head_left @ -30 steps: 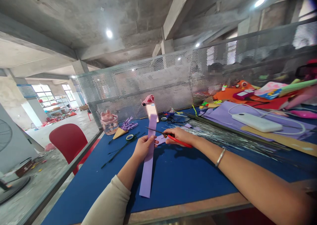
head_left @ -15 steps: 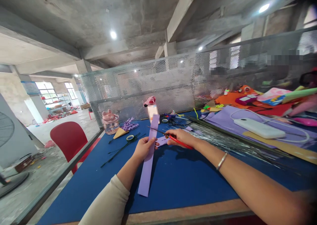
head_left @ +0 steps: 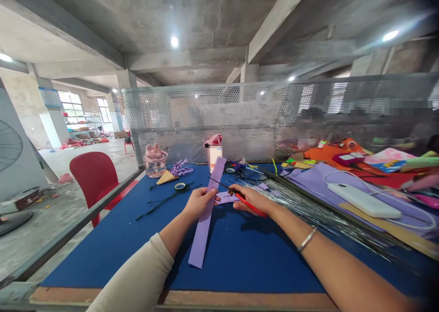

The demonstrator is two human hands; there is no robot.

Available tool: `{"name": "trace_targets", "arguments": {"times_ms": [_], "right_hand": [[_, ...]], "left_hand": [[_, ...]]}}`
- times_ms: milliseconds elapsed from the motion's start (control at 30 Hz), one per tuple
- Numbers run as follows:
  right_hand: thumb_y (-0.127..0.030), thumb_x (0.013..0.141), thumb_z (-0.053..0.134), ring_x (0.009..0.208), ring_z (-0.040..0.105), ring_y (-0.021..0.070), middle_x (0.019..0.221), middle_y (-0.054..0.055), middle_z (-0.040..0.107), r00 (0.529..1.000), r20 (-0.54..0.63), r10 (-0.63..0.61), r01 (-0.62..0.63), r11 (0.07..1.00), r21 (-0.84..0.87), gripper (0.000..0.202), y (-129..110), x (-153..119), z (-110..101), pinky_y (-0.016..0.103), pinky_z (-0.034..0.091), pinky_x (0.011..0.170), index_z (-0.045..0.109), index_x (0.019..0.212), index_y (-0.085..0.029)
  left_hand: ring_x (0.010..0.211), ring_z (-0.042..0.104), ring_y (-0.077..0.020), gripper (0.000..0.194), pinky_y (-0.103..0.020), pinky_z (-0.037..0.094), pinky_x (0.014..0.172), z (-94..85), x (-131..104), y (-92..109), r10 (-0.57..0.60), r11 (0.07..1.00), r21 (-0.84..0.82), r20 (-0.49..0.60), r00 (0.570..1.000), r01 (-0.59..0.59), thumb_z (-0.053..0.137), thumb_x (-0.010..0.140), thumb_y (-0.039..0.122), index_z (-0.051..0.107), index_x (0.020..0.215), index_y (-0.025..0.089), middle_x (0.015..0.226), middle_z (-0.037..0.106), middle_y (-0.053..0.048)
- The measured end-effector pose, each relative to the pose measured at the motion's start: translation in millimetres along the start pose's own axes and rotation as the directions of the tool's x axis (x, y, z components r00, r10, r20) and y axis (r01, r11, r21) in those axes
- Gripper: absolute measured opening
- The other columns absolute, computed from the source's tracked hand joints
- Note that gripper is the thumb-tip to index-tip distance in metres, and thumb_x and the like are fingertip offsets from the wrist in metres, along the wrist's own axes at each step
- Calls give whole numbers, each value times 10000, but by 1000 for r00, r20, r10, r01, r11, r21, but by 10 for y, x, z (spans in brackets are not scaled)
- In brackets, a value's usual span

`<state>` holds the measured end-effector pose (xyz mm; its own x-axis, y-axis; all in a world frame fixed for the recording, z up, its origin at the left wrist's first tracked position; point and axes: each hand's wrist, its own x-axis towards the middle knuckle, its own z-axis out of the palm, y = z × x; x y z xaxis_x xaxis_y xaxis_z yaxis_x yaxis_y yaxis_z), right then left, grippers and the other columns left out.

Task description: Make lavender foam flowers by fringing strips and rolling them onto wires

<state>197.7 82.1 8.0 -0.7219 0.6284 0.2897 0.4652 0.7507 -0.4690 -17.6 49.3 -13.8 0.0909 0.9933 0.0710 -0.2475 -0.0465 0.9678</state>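
Head cam: L hand (head_left: pixel 198 203) pinches purple strip (head_left: pixel 205 221) mid-length above blue tabletop (head_left: pixel 247 261); R hand (head_left: pixel 254 197) curled round red-handled scissors (head_left: pixel 253 207), blades crossing strip's upper pt. Slack pinch could let strip twist, prob. skewing any cut.

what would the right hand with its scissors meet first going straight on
Likely the long purple strip in the left hand; the scissors cross it in view, but depth and contact are unclear.
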Motion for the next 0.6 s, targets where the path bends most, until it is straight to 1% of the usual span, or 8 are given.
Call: {"name": "trace_targets", "arguments": {"times_ms": [167,400,533,600], "right_hand": [[-615,823,497,663,503,152,824,44,610,1000,-6,25,-25,1000,-2,509,28,19,24,255,390,603,558,1052,-164],[-600,824,498,601,497,140,760,39,619,998,-43,43,-42,999,24,498,-16,30,33,246,362,559,599,991,-142],[-600,812,513,605,504,146,760,46,625,996,-50,68,-66,997,27,512,-14,30,18,249,369,557,614,992,-131],[-605,807,511,634,529,160,796,62,643,995,-64,77,-76,997,23,526,-3,30,7,256,387,572,622,999,-129]], "left_hand": [[524,574,-117,475,-239,435,559,-7,-14,1,15,1000,22,43,999,-16,794,526,524,679,748,120,634,682,-45],[534,583,-116,540,-244,445,582,-13,-1,-18,13,1000,11,45,999,-14,794,508,561,677,773,105,650,684,-53],[537,588,-118,541,-242,438,577,-27,19,-38,3,1000,18,50,999,-4,793,508,561,673,782,110,650,684,-47],[539,587,-118,529,-242,434,581,-34,26,-48,2,1000,19,65,998,-3,789,523,554,673,788,111,649,682,-45]]}}
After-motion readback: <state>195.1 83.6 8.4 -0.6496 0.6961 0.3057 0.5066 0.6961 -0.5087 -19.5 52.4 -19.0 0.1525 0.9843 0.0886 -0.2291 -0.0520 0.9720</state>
